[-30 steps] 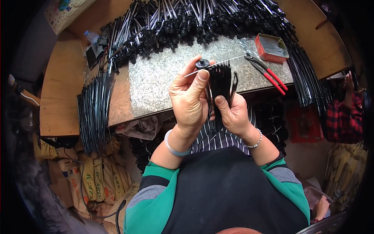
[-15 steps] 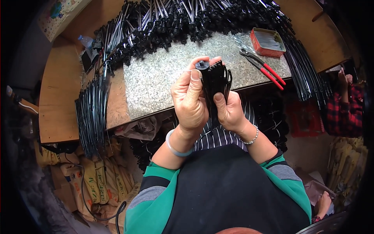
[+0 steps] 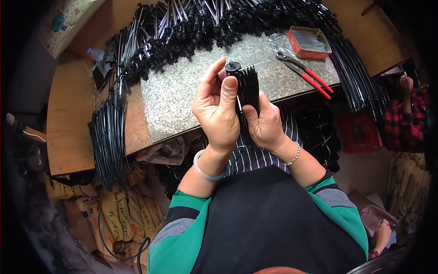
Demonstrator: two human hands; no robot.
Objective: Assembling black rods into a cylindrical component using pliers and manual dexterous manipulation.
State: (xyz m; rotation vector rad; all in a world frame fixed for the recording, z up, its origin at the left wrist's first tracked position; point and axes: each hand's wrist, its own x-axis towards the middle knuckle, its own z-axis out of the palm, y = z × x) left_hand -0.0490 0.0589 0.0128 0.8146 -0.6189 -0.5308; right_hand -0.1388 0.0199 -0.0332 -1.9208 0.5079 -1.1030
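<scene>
A black folded umbrella frame [image 3: 248, 86] stands roughly upright between my hands above the front edge of the bench, its round hub [image 3: 233, 67] on top and a fan of thin ribs beside it. My left hand [image 3: 216, 116] holds it from the left, thumb along its side and index finger raised behind the hub; the other fingertips are partly hidden. Lower down, my right hand [image 3: 270, 127] grips the ribs, thumb in front. A thin pale wire [image 3: 262, 62] sticks out to the right from near the hub.
Many umbrella frames [image 3: 191, 29] lie piled along the back, with rib bundles [image 3: 107, 141] hanging at the left. Red-handled pliers [image 3: 305, 75] and a red tin of thin wires [image 3: 311, 51] rest on the speckled board [image 3: 171, 98]. Another person's hand [image 3: 382, 235] shows at lower right.
The frame and both hands have shifted slightly left. My left thumb and index finger have spread from their pinch at the hub, and the wire now shows on the hub's right side.
</scene>
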